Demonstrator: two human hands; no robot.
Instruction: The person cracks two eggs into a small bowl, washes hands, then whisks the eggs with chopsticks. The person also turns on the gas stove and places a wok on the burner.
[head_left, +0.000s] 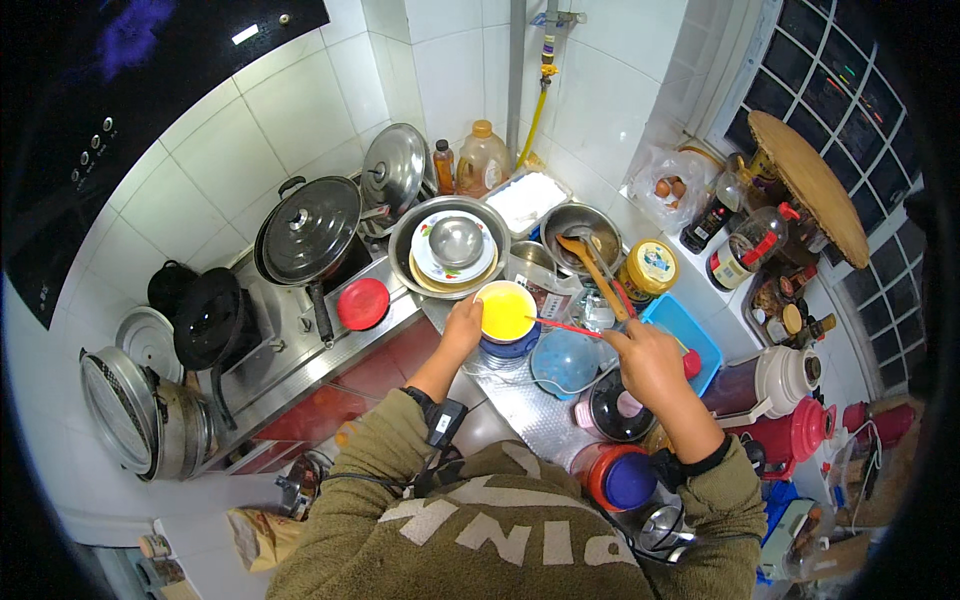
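My left hand (463, 328) grips the rim of a small white bowl (507, 312) at its left side. Smooth yellow liquid, like beaten egg, fills much of the bowl. In my right hand (654, 365) is a pair of red chopsticks (564, 327), whose tips reach over the bowl's right rim to the liquid. Under the bowl shows a blue round object (513, 346), partly hidden. A translucent blue plastic bowl (564, 363) lies just below and right of it. Behind my right hand, a light blue plastic basin (686, 334) is partly covered.
A steel basin (400, 251) holding stacked plates and a small metal bowl stands beyond my left hand. A lidded black pan (315, 232) sits on the stove, near a red dish (363, 304). Jars, bottles and a wok-like bowl with a wooden spatula (596, 276) crowd the right.
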